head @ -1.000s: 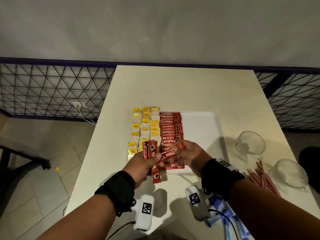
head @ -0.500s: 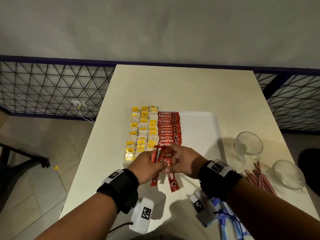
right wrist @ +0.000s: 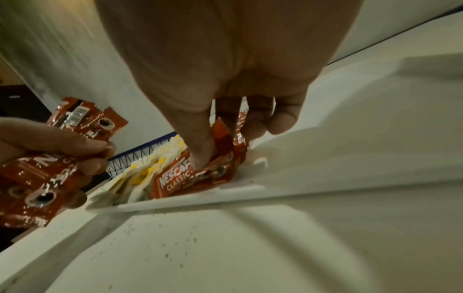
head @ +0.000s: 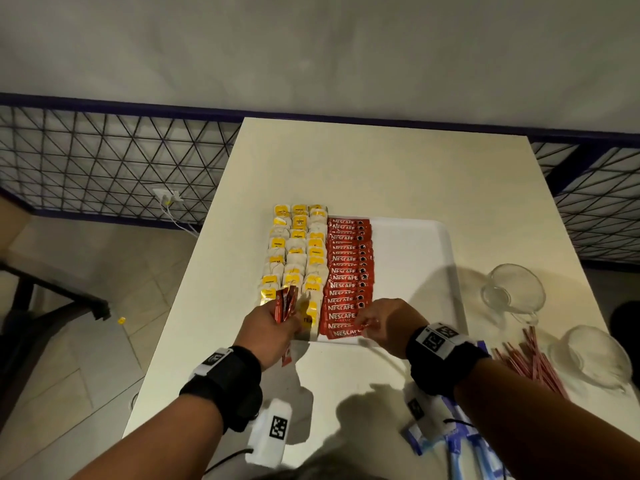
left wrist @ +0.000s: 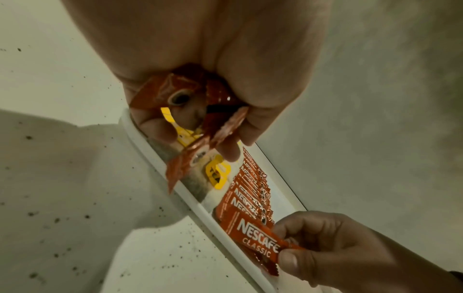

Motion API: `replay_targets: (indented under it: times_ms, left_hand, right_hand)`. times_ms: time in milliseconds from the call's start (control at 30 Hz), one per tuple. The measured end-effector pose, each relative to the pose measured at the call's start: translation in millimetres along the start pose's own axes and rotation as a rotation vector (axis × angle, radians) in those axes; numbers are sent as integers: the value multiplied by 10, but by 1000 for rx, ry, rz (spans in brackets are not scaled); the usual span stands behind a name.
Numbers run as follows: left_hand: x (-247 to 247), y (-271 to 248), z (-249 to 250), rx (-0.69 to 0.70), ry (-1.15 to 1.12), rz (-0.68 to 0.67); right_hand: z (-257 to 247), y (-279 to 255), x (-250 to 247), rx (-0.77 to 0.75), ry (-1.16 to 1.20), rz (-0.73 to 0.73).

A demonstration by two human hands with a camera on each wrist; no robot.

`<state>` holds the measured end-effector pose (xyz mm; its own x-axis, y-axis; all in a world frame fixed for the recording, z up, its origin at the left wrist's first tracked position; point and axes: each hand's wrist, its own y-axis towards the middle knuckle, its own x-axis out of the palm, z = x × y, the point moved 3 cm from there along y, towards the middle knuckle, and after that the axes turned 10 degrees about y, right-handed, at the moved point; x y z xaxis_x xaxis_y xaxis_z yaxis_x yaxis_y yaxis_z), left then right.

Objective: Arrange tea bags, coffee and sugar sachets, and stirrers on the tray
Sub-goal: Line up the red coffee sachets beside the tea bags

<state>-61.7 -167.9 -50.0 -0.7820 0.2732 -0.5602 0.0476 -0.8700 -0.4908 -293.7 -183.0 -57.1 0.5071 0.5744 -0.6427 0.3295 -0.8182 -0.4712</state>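
Currently the right hand (head: 384,322) pinches one coffee sachet (left wrist: 260,242) between thumb and fingers, laying it at the near end of the red sachet column (head: 348,271) on the white tray (head: 415,258), beside the tea bags (head: 298,251). The left hand (head: 270,332) grips a spare bundle of coffee sachets (head: 285,303) above the tea bags' near corner. Risk: the sachet sits hard against the tray's near rim (right wrist: 190,198); a careless release could leave it askew or slide it onto the bench (head: 346,168). The loose bundle could also brush the tea bags out of line.
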Motion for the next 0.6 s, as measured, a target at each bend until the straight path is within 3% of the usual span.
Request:
replay_targets:
  times_ms: [600]
  left_hand:
    - [45,-5,258,56,29,-39]
  right_hand:
    - [0,122,120,-56,-125,94]
